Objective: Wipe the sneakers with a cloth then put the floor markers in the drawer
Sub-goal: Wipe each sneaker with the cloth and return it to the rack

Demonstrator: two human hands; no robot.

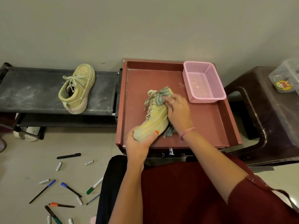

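A yellowish sneaker lies on the red-brown cabinet top. My left hand grips its heel end. My right hand presses a grey-green striped cloth against the toe and lace area; a strip of cloth hangs out below the wrist. The second sneaker stands on the dark shoe rack at the left. Several markers lie scattered on the floor at lower left, among them a black marker, a blue-capped marker and a green marker.
A pink mesh basket stands on the cabinet's back right corner. The drawer handle shows below the front edge. A dark plastic stool with a clear container stands to the right. White sandals sit under the rack.
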